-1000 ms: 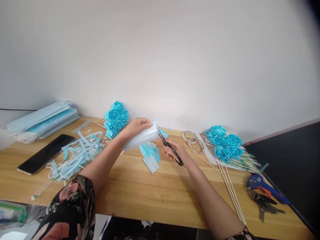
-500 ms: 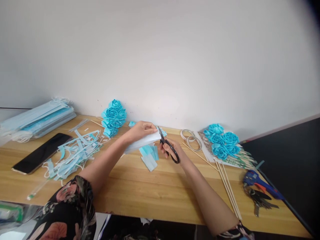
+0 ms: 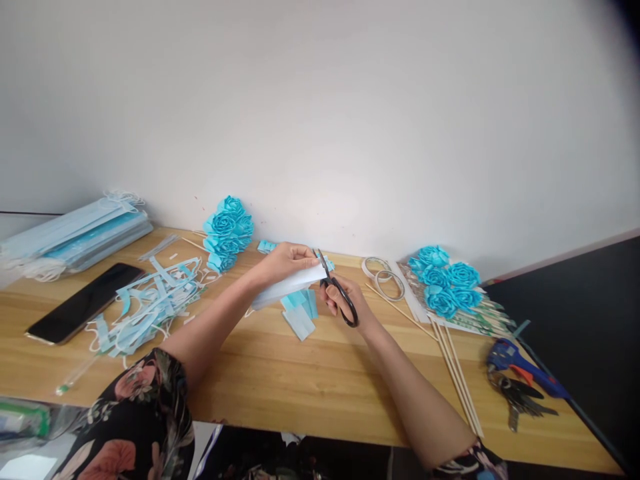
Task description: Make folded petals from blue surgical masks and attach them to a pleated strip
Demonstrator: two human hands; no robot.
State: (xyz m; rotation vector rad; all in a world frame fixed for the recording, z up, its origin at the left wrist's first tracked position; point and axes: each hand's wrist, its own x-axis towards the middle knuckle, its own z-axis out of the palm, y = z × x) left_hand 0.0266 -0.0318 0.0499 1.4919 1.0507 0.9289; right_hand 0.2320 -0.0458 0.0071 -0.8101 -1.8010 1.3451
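Note:
My left hand (image 3: pixel 286 261) pinches a pale blue face mask (image 3: pixel 287 285) near its right end and holds it above the table. Black-handled scissors (image 3: pixel 343 301) are in my right hand (image 3: pixel 345 293), fingers wrapped round the handles. The blades stand slightly apart at the mask's right end, close to my left fingertips. Below the mask lie a few cut light blue pieces (image 3: pixel 301 313), partly covered by it. More blue scraps (image 3: pixel 267 247) rest behind my left hand.
Left: a stack of masks (image 3: pixel 83 230), a phone (image 3: pixel 83 303), a heap of cut strips (image 3: pixel 150 310) and blue fabric roses (image 3: pixel 227 230). Right: tape rolls (image 3: pixel 389 285), more roses (image 3: pixel 443 283), thin wooden sticks (image 3: pixel 457 380), a blue glue gun (image 3: pixel 525 367) and dark keys (image 3: pixel 520 400).
The scissor blades have opened a little and shifted slightly relative to the mask's right end. Both hands keep their grips, and the mask has moved slightly right.

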